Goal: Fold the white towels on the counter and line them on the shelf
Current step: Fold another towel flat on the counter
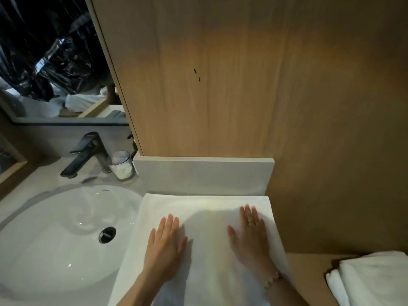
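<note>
white towel [207, 239] lies flat under both hands.

White sink [55, 239] left; dark faucet [88, 154] behind it; glass cup [122, 165] beside faucet; mirror [50, 58] above.

Dim warm light, soft fisheye blur

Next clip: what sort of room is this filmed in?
Probably a bathroom, perhaps a hotel's: a round white ceramic sink with a dark metal faucet, a wall mirror above it, and a white towel spread flat beside the sink.
</note>
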Tool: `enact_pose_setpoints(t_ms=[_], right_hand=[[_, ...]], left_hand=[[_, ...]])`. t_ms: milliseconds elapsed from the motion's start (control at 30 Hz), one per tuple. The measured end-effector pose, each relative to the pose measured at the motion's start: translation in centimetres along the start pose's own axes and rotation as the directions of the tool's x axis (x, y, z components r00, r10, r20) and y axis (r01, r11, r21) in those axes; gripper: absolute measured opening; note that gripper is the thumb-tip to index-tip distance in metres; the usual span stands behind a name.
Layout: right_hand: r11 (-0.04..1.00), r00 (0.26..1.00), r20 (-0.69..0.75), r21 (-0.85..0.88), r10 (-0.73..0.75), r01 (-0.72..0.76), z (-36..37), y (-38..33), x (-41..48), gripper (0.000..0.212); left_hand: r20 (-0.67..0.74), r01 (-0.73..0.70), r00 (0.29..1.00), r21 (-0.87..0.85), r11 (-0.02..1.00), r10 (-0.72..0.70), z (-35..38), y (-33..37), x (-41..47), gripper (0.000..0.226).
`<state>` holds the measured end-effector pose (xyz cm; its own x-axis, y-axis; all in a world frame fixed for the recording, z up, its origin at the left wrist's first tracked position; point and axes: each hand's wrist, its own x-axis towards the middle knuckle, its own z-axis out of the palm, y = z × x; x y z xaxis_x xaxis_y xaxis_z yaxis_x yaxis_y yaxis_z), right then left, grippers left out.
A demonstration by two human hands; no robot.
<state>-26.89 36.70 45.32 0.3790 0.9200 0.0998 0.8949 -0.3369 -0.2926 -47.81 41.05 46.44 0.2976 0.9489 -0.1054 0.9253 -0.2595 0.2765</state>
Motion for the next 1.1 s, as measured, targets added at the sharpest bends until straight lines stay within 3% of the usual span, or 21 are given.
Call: enact_pose_setpoints(t_ms=[100,233,300,433,567,733,867,1100], right_hand=[[0.987,0.987,-0.088,0.072,-0.136,0.143,1.0,-4.2,-5.4,0.058],[0.973,0.973,0.037,0.045,-0.226,0.224,2.0,-6.6,-11.4,0.051],[0.973,0.969,0.089,0.001,-0.232,0.233,2.0,-5.9,-12.8,0.049],[0.988,0.967,0.208,0.007,-0.149,0.151,0.4,-4.9,-13.7,0.066],[0.992,0.958,0.255,0.042,-0.129,0.122,0.3,-5.0,-13.9,0.062],[0.993,0.971,0.212,-0.010,-0.111,0.116,-0.6,-3.0,-14.2,0.091],[0.998,0.962,0.274,-0.066,0.000,0.018,-1.8,-0.3,-15.5,0.074],[0.991,0.958,0.272,-0.118,0.092,-0.062,-3.4,4.0,-17.0,0.067]], left_hand=[[0.037,-0.061,0.998,0.047,0.997,0.059,0.4,0.7,-4.5,0.087],[0.040,-0.147,0.989,0.088,0.985,0.144,3.1,0.3,-9.1,0.055],[0.053,-0.125,0.991,0.039,0.991,0.123,2.8,0.4,-10.2,0.059],[-0.036,-0.154,0.987,0.045,0.987,0.156,2.5,0.6,-10.4,0.075],[0.016,-0.181,0.983,0.045,0.982,0.180,2.8,-0.2,-10.3,0.061],[0.049,-0.183,0.982,0.043,0.982,0.181,1.7,-0.9,-10.5,0.073],[0.053,-0.124,0.991,0.062,0.990,0.120,1.7,-3.8,-11.2,0.060],[0.063,-0.022,0.998,0.113,0.993,0.015,0.9,-6.9,-13.1,0.058]])
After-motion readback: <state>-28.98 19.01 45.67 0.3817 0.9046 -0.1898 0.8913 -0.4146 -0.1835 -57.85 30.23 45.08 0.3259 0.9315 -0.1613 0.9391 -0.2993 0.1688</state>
